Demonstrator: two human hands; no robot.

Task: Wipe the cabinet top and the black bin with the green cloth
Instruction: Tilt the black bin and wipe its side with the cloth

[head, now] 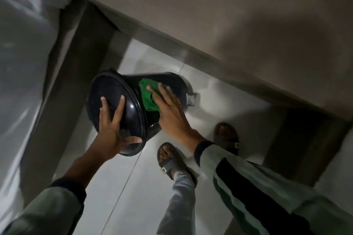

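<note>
The black bin [177, 84] is tilted toward me above the pale tiled floor, its round lid [108, 89] facing up and left. My left hand [112, 129] grips the lid's rim, with fingers spread across the lid and the thumb under the edge. My right hand [170, 110] lies flat on the bin's side wall and presses the green cloth [148, 97] against it. Part of the cloth is hidden under my fingers. The cabinet [248, 25] stands beyond the bin; only its beige front face shows, not its top.
A pedal with a label [191, 99] sticks out at the bin's base. My feet in grey sandals [170, 160] stand on the floor just below the bin. A white curtain or sheet [23, 63] hangs at the left beside a brown post [63, 89].
</note>
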